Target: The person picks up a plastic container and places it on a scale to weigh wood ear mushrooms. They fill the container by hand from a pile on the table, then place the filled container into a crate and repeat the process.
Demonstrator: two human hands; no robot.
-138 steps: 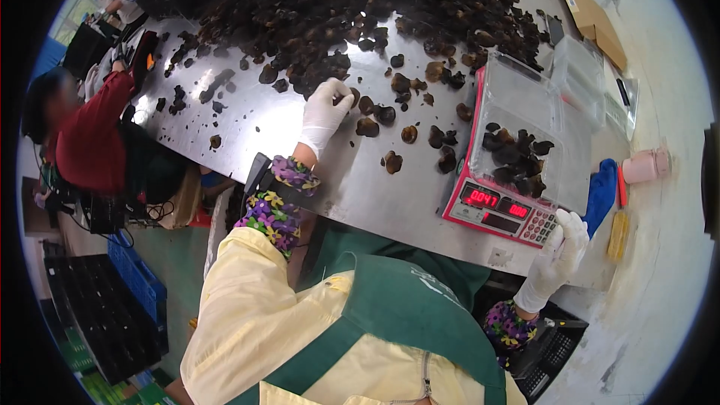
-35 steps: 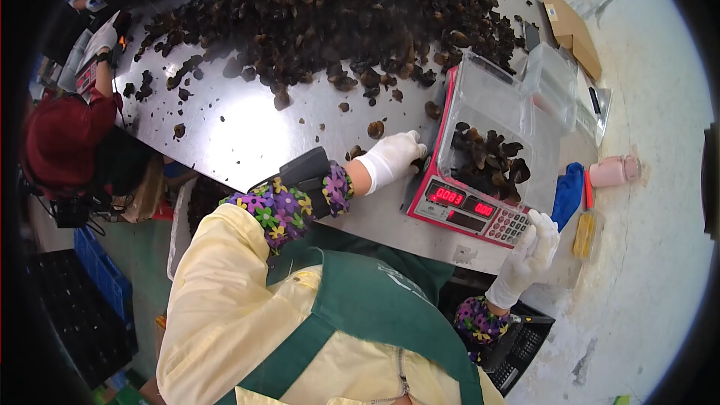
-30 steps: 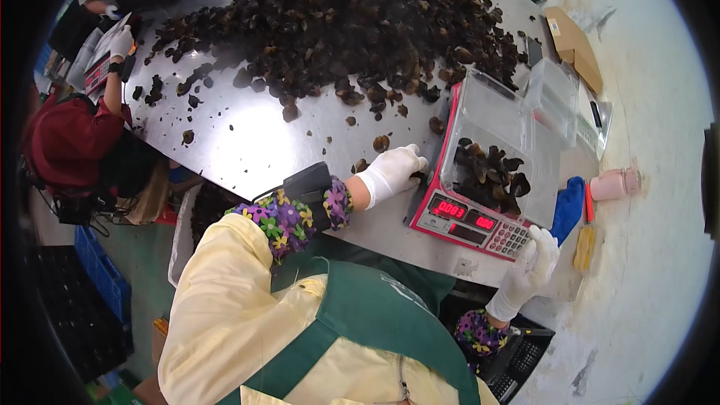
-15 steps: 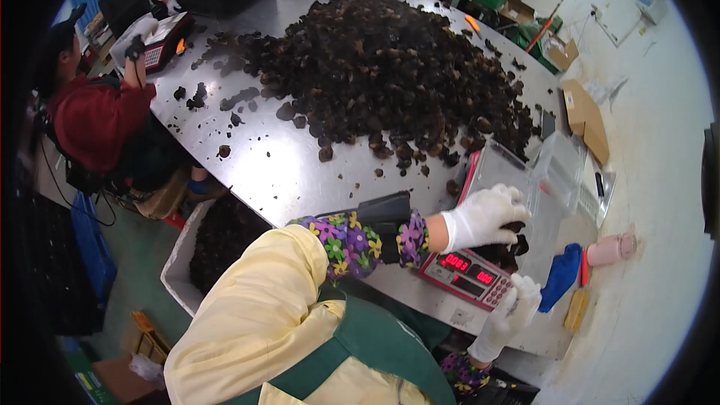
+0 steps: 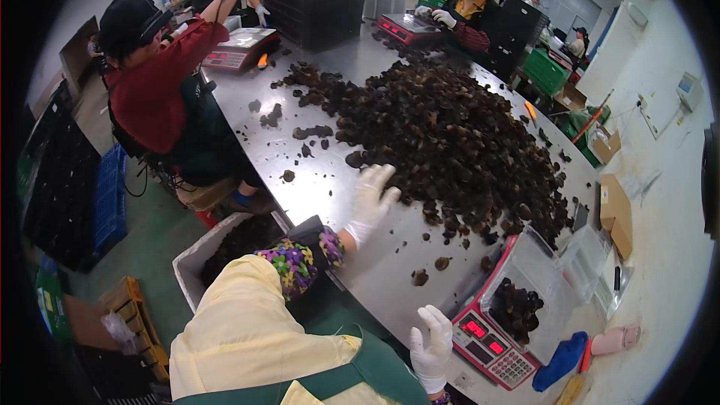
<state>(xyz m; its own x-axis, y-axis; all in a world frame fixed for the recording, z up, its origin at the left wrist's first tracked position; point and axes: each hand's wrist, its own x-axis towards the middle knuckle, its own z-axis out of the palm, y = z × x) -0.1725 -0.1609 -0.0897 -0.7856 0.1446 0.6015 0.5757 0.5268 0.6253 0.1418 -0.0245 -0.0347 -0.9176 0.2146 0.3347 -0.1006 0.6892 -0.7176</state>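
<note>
My left hand (image 5: 371, 206), in a white glove, is raised over the metal table (image 5: 307, 187) near the lower left edge of the heap of dark, mushroom-like pieces (image 5: 450, 135). Its fingers are spread and hold nothing. My right hand (image 5: 431, 349), also gloved, is just left of the red scale (image 5: 491, 341), open and empty, fingers pointing up. A small pile of dark pieces (image 5: 516, 309) lies in the clear tray on the scale, whose red digits are lit.
A white bin (image 5: 186, 266) of dark pieces stands below the table edge. Across the table are a person in red (image 5: 150, 105), other people, two more scales (image 5: 244, 49) and a black crate (image 5: 315, 15). Right of my scale lie a blue cloth (image 5: 561, 361) and a pink roll (image 5: 615, 340).
My left hand has left the scale and moved left toward the heap, its fingers now spread. My right hand has shifted left. The view has tilted up, and the person in red has raised an arm.
</note>
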